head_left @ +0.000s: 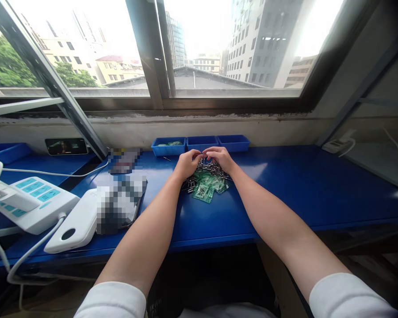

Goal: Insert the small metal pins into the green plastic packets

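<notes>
Both hands meet over a heap of small dark metal pieces (214, 168) on the blue table. My left hand (187, 164) has its thumb and fingers pinched together; what lies between them is too small to name. Close beside it, my right hand (220, 158) is also pinched, its fingertips nearly touching the left ones. Small green plastic packets (204, 190) lie at the near side of the heap, with slim pieces inside. Right behind the hands stand three joined blue bins; the left bin (169, 150) holds some green packets.
On the blue table (292, 185), a white power bank (73, 223) and a blurred dark item lie left of my left arm. Further left are a white power strip (36, 203), cables and a propped phone (66, 146). A window stands behind.
</notes>
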A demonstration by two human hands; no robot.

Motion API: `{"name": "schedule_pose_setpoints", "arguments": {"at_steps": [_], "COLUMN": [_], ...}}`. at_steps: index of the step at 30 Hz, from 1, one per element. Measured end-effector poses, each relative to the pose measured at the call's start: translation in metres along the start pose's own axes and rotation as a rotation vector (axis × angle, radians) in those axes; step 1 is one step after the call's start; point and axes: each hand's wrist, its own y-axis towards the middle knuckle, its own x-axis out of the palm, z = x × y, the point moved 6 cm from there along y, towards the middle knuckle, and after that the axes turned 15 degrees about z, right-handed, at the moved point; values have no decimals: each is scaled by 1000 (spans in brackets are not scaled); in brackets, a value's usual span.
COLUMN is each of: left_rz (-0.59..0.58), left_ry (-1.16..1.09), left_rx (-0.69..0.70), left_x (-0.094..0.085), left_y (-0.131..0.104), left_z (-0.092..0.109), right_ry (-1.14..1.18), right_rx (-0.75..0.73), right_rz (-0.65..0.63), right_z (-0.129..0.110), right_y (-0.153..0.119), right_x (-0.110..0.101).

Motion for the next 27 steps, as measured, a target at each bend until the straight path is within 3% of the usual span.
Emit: {"name": "schedule_pose_setpoints", "arguments": {"at_steps": [4,7,10,13,18,27], "left_rz": [41,87,116,45,-81,-120], "left_ry": [-29,34,189,374,506,511], "left_rx": [15,0,-35,-86,-117,-96], "left_x": [-2,-4,-7,-4,1,6], "left_y": [1,3,5,4,1,-1], "left_z": [2,-4,-14,-23,-30,-33], "right_ry": [-44,-150,-431,-782,-1084,-1309], "right_rx": [-2,-69,-231,-359,-302,-276], "right_rz": [-3,63,183,230,186,49], "right_z": [1,-2,-9,-15,-13,-5], "right_y": [0,2,3,3,8,31], "right_x": [2,-1,-7,-5,4,22]}}
